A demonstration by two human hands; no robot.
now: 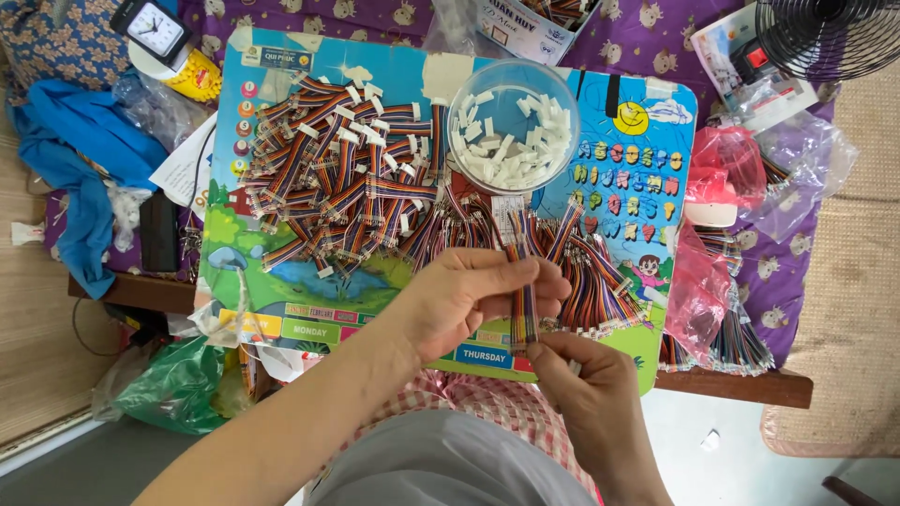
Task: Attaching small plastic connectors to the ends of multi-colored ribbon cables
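Note:
My left hand pinches the upper part of a short rainbow ribbon cable that stands upright, a white connector at its top end. My right hand grips the cable's lower end from below. Both hands hover over the near edge of a colourful children's board. A heap of finished cables with white connectors covers the board's left half. Loose bare-ended cables lie just behind my hands. A clear round bowl of white connector housings stands at the back middle.
A small clock and blue cloth lie at the left. Pink plastic bags with more cables sit at the right, a black fan at the top right. A green bag hangs below the left edge.

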